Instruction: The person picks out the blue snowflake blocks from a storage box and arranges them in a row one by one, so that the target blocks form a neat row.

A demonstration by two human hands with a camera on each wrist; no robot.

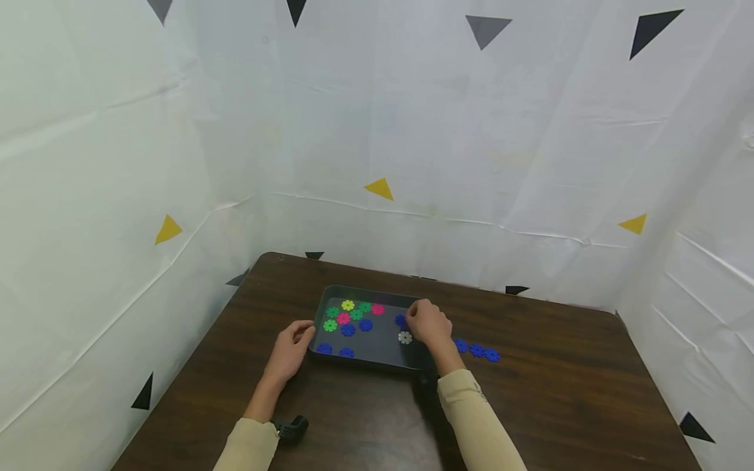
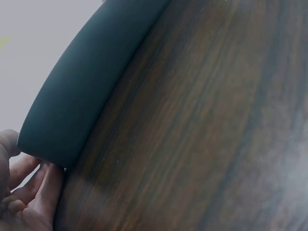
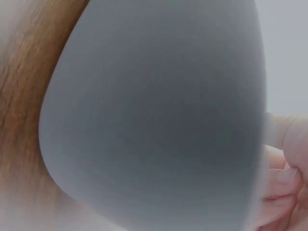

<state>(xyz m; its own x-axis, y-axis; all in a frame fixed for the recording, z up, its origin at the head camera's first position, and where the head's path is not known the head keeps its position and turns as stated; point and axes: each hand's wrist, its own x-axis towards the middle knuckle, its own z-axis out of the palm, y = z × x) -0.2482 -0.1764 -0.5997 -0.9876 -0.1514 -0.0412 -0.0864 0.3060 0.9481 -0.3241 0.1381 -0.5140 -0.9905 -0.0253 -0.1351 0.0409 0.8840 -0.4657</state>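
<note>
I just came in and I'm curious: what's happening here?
A person is working with flower-shaped discs in a dark tray. Their left hand holds its left edge; their right hand is over its right side by a blue disc, but whether it grips anything is hidden. More blue discs lie in a row on the table, right of the tray.

Room in front of the tray [image 1: 381,343]
The surface [image 1: 359,412] between the sleeves [image 1: 480,418] has room; the tray's raised sides and the right grip [image 1: 430,322] get in the way.
</note>
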